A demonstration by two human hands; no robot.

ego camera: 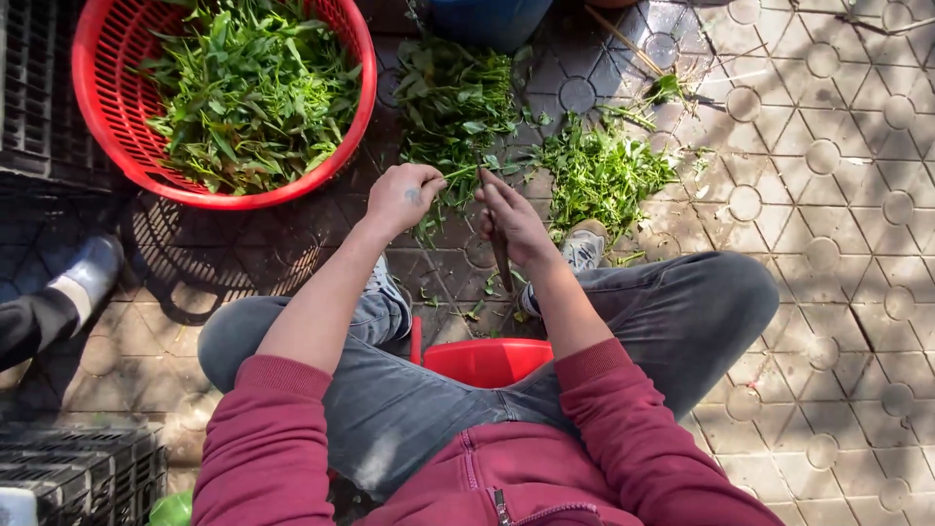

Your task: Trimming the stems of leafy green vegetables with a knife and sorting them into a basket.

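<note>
My left hand [401,198] grips a bunch of leafy green stems [450,175] by its stalk ends, in front of my knees. My right hand [514,220] is closed around a knife [500,255], with the blade tip touching the stems near my left hand's fingers. A pile of uncut greens [456,97] lies on the paved ground just beyond my hands. To its right lies a heap of trimmed green bits [602,173]. A red plastic basket [109,117] filled with leafy greens [248,88] stands at the upper left.
I sit on a low red stool [485,360] on patterned paving. Black plastic crates [39,88] stand at the left and lower left. Another person's shoe and leg [68,292] are at the left edge. A blue container [487,19] stands at the top.
</note>
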